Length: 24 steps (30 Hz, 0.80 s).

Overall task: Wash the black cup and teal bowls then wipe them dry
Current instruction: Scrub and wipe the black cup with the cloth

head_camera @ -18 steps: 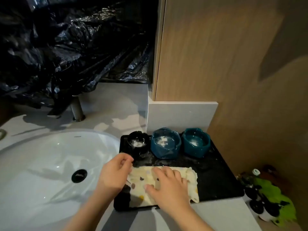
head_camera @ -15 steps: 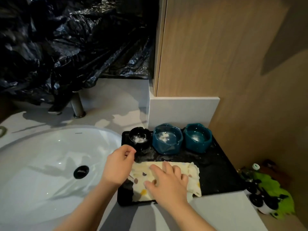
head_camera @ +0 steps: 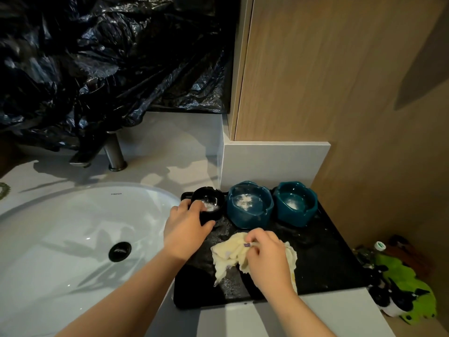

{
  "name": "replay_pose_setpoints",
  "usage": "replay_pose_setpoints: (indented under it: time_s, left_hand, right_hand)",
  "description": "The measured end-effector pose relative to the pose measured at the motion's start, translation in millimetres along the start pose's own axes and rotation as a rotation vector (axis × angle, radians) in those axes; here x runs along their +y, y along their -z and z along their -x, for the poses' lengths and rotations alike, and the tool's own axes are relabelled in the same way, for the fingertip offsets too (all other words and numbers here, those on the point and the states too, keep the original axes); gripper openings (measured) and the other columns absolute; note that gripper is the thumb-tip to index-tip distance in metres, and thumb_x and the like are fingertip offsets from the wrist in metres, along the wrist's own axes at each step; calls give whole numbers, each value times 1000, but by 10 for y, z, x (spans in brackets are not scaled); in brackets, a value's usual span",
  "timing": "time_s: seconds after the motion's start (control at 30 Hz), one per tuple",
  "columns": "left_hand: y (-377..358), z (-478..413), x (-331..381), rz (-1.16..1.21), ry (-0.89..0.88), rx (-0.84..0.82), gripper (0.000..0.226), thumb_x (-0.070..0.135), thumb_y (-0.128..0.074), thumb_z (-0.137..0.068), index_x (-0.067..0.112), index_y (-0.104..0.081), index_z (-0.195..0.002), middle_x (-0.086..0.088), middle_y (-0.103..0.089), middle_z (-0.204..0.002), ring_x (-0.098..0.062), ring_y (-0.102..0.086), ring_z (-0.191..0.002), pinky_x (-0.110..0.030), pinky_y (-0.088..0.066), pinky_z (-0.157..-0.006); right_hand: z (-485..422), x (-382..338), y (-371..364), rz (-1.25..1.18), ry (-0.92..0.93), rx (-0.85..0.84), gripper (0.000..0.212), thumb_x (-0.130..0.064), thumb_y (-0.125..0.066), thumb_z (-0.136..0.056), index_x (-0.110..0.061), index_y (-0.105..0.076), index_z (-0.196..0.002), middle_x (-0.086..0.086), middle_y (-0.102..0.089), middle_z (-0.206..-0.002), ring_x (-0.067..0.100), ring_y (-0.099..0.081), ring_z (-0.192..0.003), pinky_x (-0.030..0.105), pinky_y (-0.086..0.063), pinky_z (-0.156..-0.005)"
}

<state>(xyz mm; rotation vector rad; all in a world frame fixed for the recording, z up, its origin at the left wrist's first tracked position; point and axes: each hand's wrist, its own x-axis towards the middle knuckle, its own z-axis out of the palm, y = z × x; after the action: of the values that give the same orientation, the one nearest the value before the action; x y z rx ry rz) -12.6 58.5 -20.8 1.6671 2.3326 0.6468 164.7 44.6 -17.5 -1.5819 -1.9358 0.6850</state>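
A black tray (head_camera: 337,261) lies on the counter right of the sink. Along its back edge stand a black cup (head_camera: 211,203) with white residue inside, then two teal bowls (head_camera: 250,206) (head_camera: 295,203), also smeared white. My left hand (head_camera: 185,231) is wrapped around the black cup's near side, fingers over its rim. My right hand (head_camera: 267,256) pinches a bunched cream cloth (head_camera: 230,254) that rests on the tray in front of the bowls.
A white oval sink (head_camera: 60,239) with a dark drain (head_camera: 120,251) fills the left. The faucet (head_camera: 114,152) stands behind it under black plastic sheeting. A wooden cabinet wall rises on the right. Bottles and a green toy (head_camera: 403,288) sit low at the right.
My left hand left the cloth and moved up to grasp the black cup. My right hand gathered the flat cloth into a bunch and lifted part of it.
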Motion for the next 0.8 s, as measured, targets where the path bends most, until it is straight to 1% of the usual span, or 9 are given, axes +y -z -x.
replay_pose_setpoints:
  time_s: [0.17,0.27,0.37,0.5,0.57,0.6,0.63,0.7,0.8]
  left_hand:
    - [-13,-146,23,43,46,20,37,49,-68,-77,23,-42,-75,3,-49,-100,-23,-45,-105,-28,-37,-84]
    - [29,-109,12,194,89,91,44,40,-80,-68,28,-37,-61,0,-49,-104,-23,-44,-106,-27,-37,-85]
    - [134,-3,-33,306,100,205,44,30,-84,-65,29,-40,-61,2,-42,-106,-16,-45,-99,-23,-35,-82]
    - [374,-6,-227,463,112,347,47,12,-89,-57,25,-43,-57,1,-41,-100,-5,-51,-82,-32,-50,-81]
    - [504,-18,-359,466,135,376,47,5,-87,-57,22,-44,-57,-3,-42,-101,2,-47,-77,-16,-48,-79]
    - [556,-25,-453,456,138,392,48,2,-86,-58,23,-44,-57,-5,-43,-102,3,-45,-76,-4,-42,-74]
    - [608,-27,-562,448,136,407,50,0,-86,-58,27,-44,-56,-7,-44,-102,3,-45,-75,0,-38,-70]
    - [702,-37,-838,434,140,418,59,2,-88,-55,40,-43,-53,-8,-47,-99,-1,-48,-77,-5,-36,-66]
    - [841,-46,-1225,352,183,392,51,9,-88,-56,30,-42,-55,-8,-53,-90,-16,-48,-77,-17,-29,-64]
  right_hand:
    - [-118,-47,48,-152,-12,-75,39,1,-53,-83,-35,-48,-70,-11,-50,-87,14,-50,-88,16,-35,-67]
    - [-186,-134,55,-244,-28,-139,36,1,-53,-83,-33,-53,-70,-9,-53,-91,11,-51,-88,16,-36,-69]
    - [-249,-267,49,-339,-27,-202,35,1,-53,-85,-30,-56,-72,-10,-55,-94,5,-52,-89,19,-40,-73]
    - [-281,-568,1,-397,61,-247,35,1,-50,-86,-30,-56,-74,-13,-55,-97,-7,-51,-91,6,-39,-74]
    - [-291,-742,-56,-453,94,-250,36,4,-47,-85,-29,-56,-75,-10,-55,-97,-10,-49,-90,5,-39,-74]
    - [-305,-831,-97,-487,96,-253,36,4,-47,-85,-29,-57,-75,-8,-55,-97,-9,-50,-88,7,-40,-73]
    - [-324,-922,-150,-520,92,-262,34,4,-47,-85,-28,-57,-76,-7,-55,-97,-6,-51,-86,9,-40,-71]
    - [-366,-1117,-292,-558,80,-275,30,1,-47,-85,-26,-57,-76,-4,-54,-97,2,-51,-81,16,-39,-70]
    - [-434,-1431,-597,-575,61,-232,28,1,-46,-85,-23,-55,-75,1,-54,-95,9,-49,-79,20,-37,-70]
